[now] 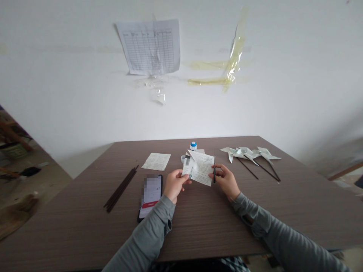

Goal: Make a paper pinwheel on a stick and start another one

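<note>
A square of printed paper (200,168), with cut flaps at its upper edge, is held up above the table. My left hand (176,184) pinches its lower left corner. At its right edge, my right hand (225,182) grips a pair of dark scissors (214,174), seen edge-on, so how far the blades are apart I cannot tell. Fingers of that hand also seem to touch the paper's edge. Just behind the paper stand a bottle with a blue and white top (193,145) and a small pale cap (183,158), both partly hidden.
Another printed paper square (156,161) lies at the left, near a bundle of dark sticks (121,189). A lit phone (150,196) lies beside my left forearm. Several paper pinwheels (251,153) on dark sticks rest at the right on the brown table (215,226). A wall rises behind.
</note>
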A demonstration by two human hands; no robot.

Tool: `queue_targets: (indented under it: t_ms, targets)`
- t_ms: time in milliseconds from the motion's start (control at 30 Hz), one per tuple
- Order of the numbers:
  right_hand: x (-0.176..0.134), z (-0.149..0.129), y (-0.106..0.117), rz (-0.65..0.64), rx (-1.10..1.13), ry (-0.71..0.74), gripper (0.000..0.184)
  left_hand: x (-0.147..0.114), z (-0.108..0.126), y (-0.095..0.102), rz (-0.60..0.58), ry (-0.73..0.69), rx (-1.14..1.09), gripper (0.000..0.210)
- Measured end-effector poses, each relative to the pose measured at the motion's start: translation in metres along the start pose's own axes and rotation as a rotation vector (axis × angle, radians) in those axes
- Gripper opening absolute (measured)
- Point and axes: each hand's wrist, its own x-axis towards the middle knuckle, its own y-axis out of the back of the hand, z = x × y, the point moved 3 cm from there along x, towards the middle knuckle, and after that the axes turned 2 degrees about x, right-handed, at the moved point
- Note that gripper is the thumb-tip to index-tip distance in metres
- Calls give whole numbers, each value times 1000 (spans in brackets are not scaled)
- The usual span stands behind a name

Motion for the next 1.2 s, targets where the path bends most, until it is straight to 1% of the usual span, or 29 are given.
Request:
queue_targets:
  t_ms: [200,300,400,500,700,767,900,967,1100,1200]
  targets:
    - [1,-2,4,2,-55,18,68,0,4,0,-16,-3,17,22]
    - [2,-3,7,11,-53,14,65,1,5,0,-26,-1,22,24]
    - [0,-5,6,6,-35,10,63,1,6,0,-9,0,18,23]
    - [-1,-8,3,-2,-23,1,65,1,5,1,26,0,7,21]
    - [-3,-8,-4,-20,-40,-6,74,3,0,1,82,-18,-27,26]
    - [-2,-7,-5,-17,-39,2,76,2,-1,0,74,-18,-38,26]
    - [-2,-6,-7,6,-28,11,78,-1,-3,-5,13,-17,-52,29]
    - [-3,-6,-9,12,-13,5,78,-2,-3,-6,-5,-19,-51,28]
    - [-5,-9,-11,16,14,-9,79,-1,-1,-7,-1,-6,-36,22]
    - [-4,-11,-10,31,23,-3,79,-1,-1,-6,1,4,-23,21]
